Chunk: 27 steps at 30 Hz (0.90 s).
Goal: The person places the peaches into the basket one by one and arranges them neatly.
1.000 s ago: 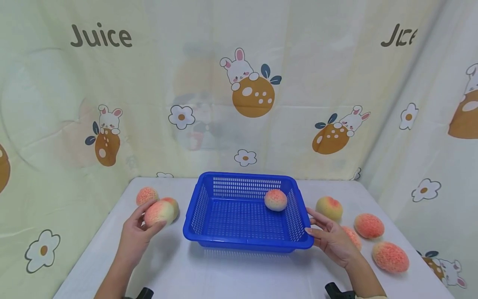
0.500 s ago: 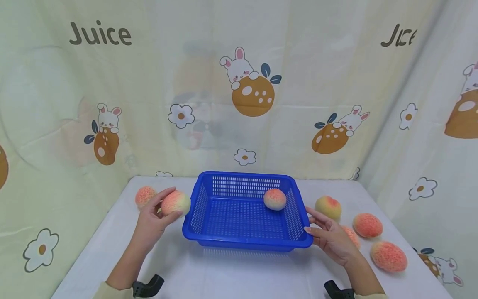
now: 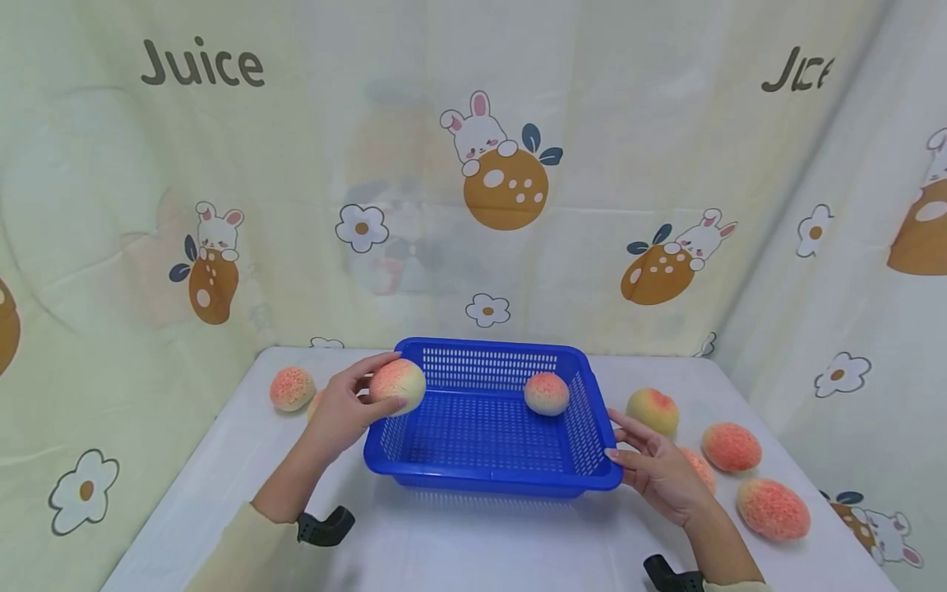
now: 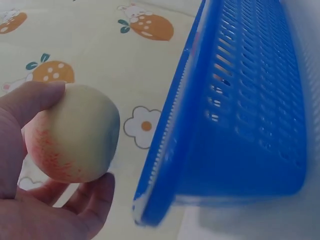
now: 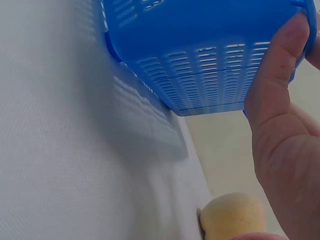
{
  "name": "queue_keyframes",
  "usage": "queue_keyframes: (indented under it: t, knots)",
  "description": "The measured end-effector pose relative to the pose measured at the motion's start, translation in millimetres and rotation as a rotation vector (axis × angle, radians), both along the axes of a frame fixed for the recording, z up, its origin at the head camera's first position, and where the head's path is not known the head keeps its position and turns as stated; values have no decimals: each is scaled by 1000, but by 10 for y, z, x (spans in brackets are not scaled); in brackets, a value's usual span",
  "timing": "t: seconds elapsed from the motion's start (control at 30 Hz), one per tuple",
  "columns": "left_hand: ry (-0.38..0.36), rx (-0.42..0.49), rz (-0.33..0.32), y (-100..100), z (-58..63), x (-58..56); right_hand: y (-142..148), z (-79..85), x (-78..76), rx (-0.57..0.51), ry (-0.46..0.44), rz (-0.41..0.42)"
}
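Note:
My left hand [image 3: 342, 411] holds a pink and pale yellow peach [image 3: 400, 386] between thumb and fingers, above the left rim of the blue plastic basket [image 3: 488, 477]. In the left wrist view the thumb lies on top of the peach [image 4: 80, 132] and the fingers curl below it, beside the basket wall [image 4: 235, 165]. At the basket's right side, my right hand [image 3: 658, 477] pinches the rim; the right wrist view has the thumb [image 5: 277, 65] against the perforated wall. One peach [image 3: 547, 394] sits inside the basket, toward the back right.
Left of the basket lies a peach [image 3: 292, 389], with another [image 3: 314, 405] mostly hidden behind my left hand. Several more lie on the right, among them a yellowish peach [image 3: 653, 412] and a red-pink one [image 3: 773, 510]. A printed curtain [image 3: 296, 164] hangs behind the table.
My left hand has carried the peach rightward from the table's left side to above the basket's left rim. The right hand stays at the basket's right rim.

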<state>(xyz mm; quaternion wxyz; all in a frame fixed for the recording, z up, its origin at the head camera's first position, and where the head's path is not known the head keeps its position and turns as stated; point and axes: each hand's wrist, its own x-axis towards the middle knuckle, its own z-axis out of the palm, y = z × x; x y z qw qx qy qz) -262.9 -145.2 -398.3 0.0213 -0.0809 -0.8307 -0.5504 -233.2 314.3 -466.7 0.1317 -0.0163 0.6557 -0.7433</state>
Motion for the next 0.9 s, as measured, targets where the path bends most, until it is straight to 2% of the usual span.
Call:
queue_keyframes:
  t: [0.37, 0.5, 0.77, 0.9]
  knots:
    - [34, -26, -49, 252, 107, -241, 7, 3, 1, -6, -2, -8]
    - [40, -1, -79, 321, 132, -319, 8, 5, -3, -7, -7, -10]
    - [54, 75, -161, 443, 104, -487, 0, 4, 2, -16, -21, -13]
    - [57, 82, -199, 509, 106, -542, -5, -2, 8, -23, -16, -11]
